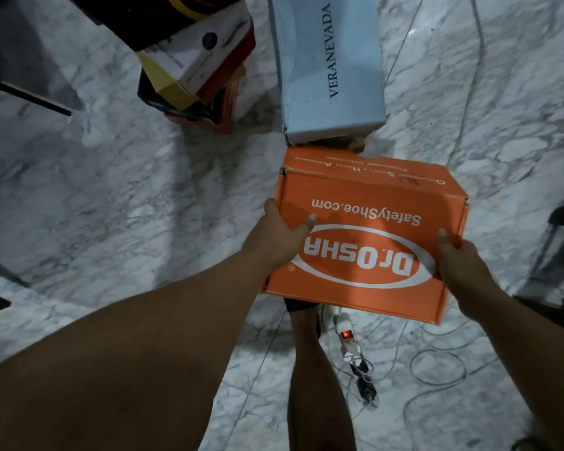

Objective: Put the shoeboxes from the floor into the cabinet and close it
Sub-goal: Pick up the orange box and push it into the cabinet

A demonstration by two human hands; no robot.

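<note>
An orange shoebox [365,203] printed "Dr.OSHA" and "SafetyShoe.com" is held above the marble floor, lid closed. My left hand [275,237] grips its left side with the thumb on top. My right hand [458,260] clamps the right side near the front corner. Just beyond it lies a pale blue shoebox [310,66] marked "VERANEVADA", on the floor. A leaning stack of several shoeboxes [202,63], white, yellow, red and black, stands at the upper left. The cabinet is not in view.
A power strip [349,340] with a lit red switch and loose white cables [437,369] lie on the floor below the orange box, beside my leg [316,369]. Dark furniture [560,255] sits at the right edge, and a dark object with a bar [30,96] at the left.
</note>
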